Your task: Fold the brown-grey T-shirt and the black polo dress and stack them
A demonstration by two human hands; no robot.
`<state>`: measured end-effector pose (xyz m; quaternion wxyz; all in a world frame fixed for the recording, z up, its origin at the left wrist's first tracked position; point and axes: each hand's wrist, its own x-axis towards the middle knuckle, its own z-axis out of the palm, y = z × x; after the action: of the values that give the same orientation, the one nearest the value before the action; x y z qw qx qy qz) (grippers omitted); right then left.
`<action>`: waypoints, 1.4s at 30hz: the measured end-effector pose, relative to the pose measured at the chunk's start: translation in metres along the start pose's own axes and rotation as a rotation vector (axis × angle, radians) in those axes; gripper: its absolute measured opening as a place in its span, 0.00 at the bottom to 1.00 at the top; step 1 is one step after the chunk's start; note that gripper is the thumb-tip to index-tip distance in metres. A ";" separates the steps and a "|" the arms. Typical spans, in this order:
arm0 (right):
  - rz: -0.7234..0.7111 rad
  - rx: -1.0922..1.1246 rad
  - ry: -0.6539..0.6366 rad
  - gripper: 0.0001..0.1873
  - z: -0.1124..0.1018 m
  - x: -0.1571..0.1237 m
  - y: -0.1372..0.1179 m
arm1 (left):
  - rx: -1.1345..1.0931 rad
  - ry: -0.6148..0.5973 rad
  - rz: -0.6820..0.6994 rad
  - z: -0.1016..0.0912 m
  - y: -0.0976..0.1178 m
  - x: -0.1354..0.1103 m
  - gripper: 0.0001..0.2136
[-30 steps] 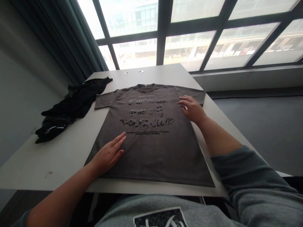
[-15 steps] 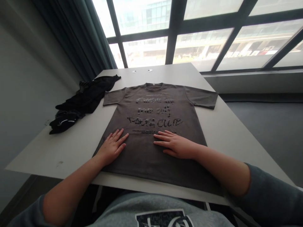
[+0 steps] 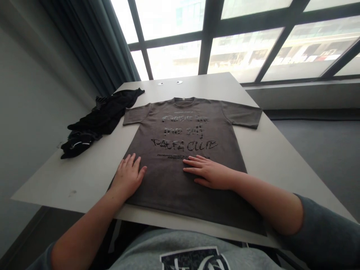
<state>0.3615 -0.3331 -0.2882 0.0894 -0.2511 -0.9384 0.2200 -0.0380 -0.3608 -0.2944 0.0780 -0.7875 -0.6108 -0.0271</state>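
Observation:
A dark grey-brown T-shirt point(image 3: 180, 191) with dark lettering lies spread flat, its collar away from me and its hem near the table's front edge. On its left side, below the print, my left hand point(image 3: 128, 176) rests with fingers stretched out and thumb apart. My right hand point(image 3: 209, 172) lies flat and open on the right half, its fingertips over the end of the small bottom lines of text. Neither hand grips the fabric. Both sleeves are laid outward.
The white table point(image 3: 281, 180) carries a heap of black clothing point(image 3: 104, 114) along its left side. Two small round fittings point(image 3: 179, 82) sit near the far edge. Beyond it are a large window point(image 3: 174, 60) and a dark curtain point(image 3: 92, 41).
My left hand has shifted slightly left on the shirt, its fingers closer together. The right hand stays where it was. The view has tilted a little.

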 end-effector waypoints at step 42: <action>-0.197 0.242 0.008 0.19 -0.013 0.001 -0.022 | -0.019 -0.189 -0.080 0.028 -0.022 0.117 0.34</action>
<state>0.3550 -0.3453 -0.2664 0.1438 -0.1461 -0.9247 0.3208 -0.0309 -0.2391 -0.3044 0.0112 -0.7622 -0.6461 0.0384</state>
